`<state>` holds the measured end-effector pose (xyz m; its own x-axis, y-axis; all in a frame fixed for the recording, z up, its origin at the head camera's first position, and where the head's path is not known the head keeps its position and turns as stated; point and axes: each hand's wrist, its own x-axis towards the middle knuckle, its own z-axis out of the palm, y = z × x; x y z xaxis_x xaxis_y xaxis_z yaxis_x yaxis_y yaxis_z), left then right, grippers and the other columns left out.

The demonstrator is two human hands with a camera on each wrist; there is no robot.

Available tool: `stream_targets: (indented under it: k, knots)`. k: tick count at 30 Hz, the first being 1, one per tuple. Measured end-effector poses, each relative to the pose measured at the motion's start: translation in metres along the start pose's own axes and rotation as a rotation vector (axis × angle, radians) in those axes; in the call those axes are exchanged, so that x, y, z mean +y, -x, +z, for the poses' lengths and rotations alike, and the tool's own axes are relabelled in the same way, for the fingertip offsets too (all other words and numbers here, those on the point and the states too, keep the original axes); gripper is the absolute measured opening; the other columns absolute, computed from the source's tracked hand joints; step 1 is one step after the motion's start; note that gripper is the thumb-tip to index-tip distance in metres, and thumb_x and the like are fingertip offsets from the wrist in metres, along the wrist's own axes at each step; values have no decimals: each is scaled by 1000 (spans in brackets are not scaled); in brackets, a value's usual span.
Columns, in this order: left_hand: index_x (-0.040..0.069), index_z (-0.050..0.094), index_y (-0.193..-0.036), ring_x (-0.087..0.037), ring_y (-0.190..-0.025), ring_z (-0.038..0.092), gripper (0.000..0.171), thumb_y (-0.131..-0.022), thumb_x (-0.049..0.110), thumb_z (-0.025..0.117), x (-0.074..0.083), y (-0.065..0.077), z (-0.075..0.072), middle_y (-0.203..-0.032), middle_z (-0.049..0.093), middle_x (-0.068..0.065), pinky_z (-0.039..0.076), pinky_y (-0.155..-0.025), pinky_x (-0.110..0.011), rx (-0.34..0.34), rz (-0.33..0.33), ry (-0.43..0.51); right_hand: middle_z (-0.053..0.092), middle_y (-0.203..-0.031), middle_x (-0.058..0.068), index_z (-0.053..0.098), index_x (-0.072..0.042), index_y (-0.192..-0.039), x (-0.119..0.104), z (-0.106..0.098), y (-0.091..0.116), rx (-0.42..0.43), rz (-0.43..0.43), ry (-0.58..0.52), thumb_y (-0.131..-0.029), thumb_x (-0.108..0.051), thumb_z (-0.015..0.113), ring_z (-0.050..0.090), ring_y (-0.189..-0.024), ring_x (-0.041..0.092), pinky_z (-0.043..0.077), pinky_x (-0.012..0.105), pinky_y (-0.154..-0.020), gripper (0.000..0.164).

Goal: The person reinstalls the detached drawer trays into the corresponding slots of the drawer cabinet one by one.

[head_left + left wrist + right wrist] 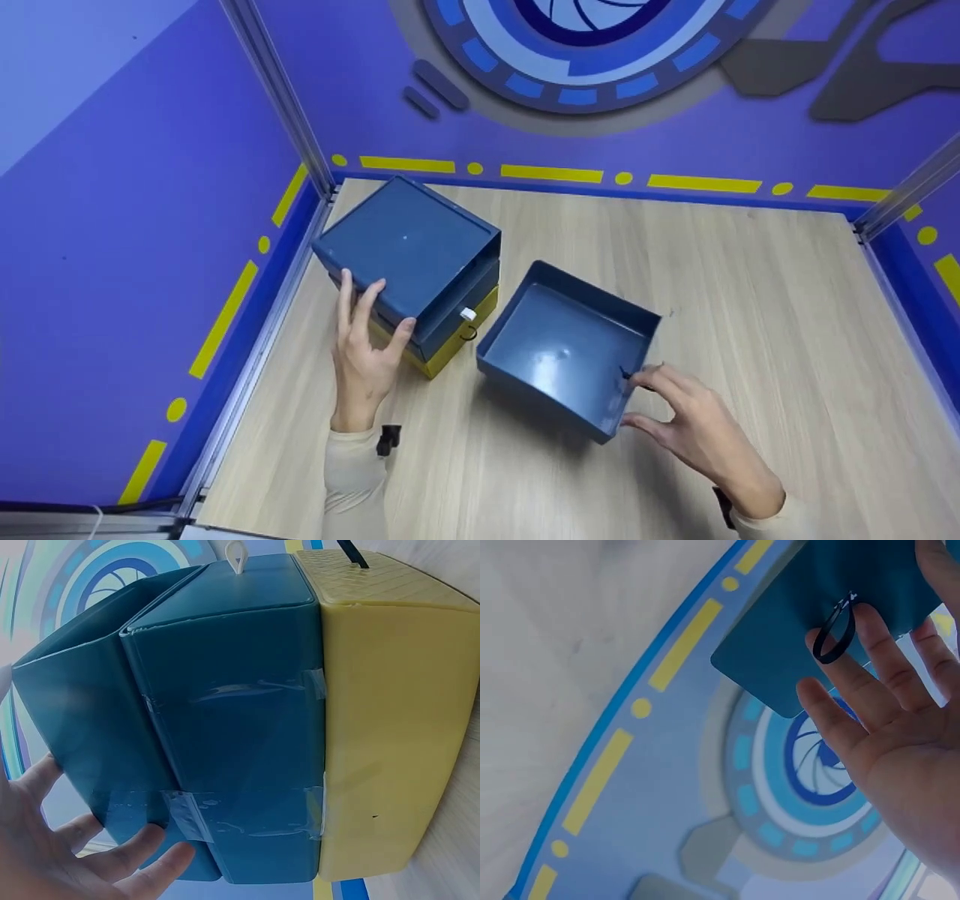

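Observation:
A stack of small drawer boxes (pixel 405 240) stands at the left, dark blue above and yellow at the bottom; the top compartment faces forward with its front hollow. My left hand (pixel 366 364) rests spread against the stack's near left side, fingertips at the top box's edge. In the left wrist view its fingers (pixel 127 859) lie along the blue side. My right hand (pixel 694 420) holds a dark blue drawer (pixel 555 352) by its front wall, tilted, with a shadow beneath it. Its inside is bare. A black loop pull (pixel 836 634) hangs from the drawer's front between the fingers.
A white pull tab (pixel 468 314) sticks out of the middle blue drawer, and a black loop (pixel 469 333) from the yellow one (pixel 397 727). Everything stands on a wood-grain table (pixel 787 337), edged by purple panels (pixel 225 187) and metal rails.

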<state>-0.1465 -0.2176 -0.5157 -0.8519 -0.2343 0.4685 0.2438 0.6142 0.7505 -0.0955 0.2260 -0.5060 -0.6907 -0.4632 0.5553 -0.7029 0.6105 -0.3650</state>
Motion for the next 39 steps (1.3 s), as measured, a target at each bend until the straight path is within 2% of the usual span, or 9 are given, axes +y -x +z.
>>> stream_targets:
  k: [4, 9, 16, 21, 26, 35, 39]
  knots:
    - [28, 58, -153, -40, -161, 31, 67, -92, 38, 82, 0, 0, 0, -180, 18, -4, 35, -119, -72, -6, -8, 6, 75, -114, -3, 75, -11, -114, -10, 0, -5, -20, -23, -5, -61, -13, 101, 73, -106, 20, 42, 9, -110, 59]
    - [28, 57, -153, -41, -162, 29, 67, -92, 36, 83, -1, 0, 0, -180, 17, -4, 34, -118, -74, -15, -13, 23, 75, -113, -3, 75, -11, -114, -19, 2, -11, -15, -46, -13, -61, -12, 101, 73, -109, 23, 36, 15, -120, 59]
    - [27, 57, -154, -42, -161, 29, 67, -92, 35, 82, 0, 1, 0, -180, 17, -5, 35, -118, -75, -18, -11, 35, 75, -114, -1, 74, -13, -115, -26, 7, -20, -18, -42, -35, -61, -12, 101, 73, -110, 26, 38, 12, -117, 60]
    - [25, 58, -153, -42, -161, 31, 67, -91, 33, 83, 0, 2, 0, -180, 18, -7, 36, -117, -74, -11, -3, 35, 76, -118, 0, 75, -12, -115, -32, 11, -26, -29, -62, -33, -61, -14, 102, 74, -113, 28, 35, 19, -122, 60]
    - [26, 58, -153, -42, -161, 30, 67, -91, 34, 83, 0, 0, 0, -180, 18, -6, 34, -119, -74, -7, -2, 41, 76, -121, 0, 76, -13, -116, -33, 16, -33, -8, -93, -46, -60, -13, 102, 75, -115, 30, 38, 27, -123, 61]
    - [26, 58, -152, -42, -161, 31, 67, -91, 34, 84, -1, 0, 0, -180, 18, -6, 36, -117, -74, -6, -6, 40, 75, -117, -2, 76, -13, -115, -29, 22, -36, 10, -100, -37, -60, -15, 102, 75, -114, 31, 38, 28, -122, 62]
    - [26, 58, -153, -42, -161, 30, 67, -91, 34, 83, -1, 1, 1, -180, 17, -6, 35, -118, -74, -10, -9, 43, 76, -117, -2, 75, -12, -116, -30, 23, -38, 10, -103, -34, -62, -17, 102, 74, -116, 31, 41, 31, -121, 60]
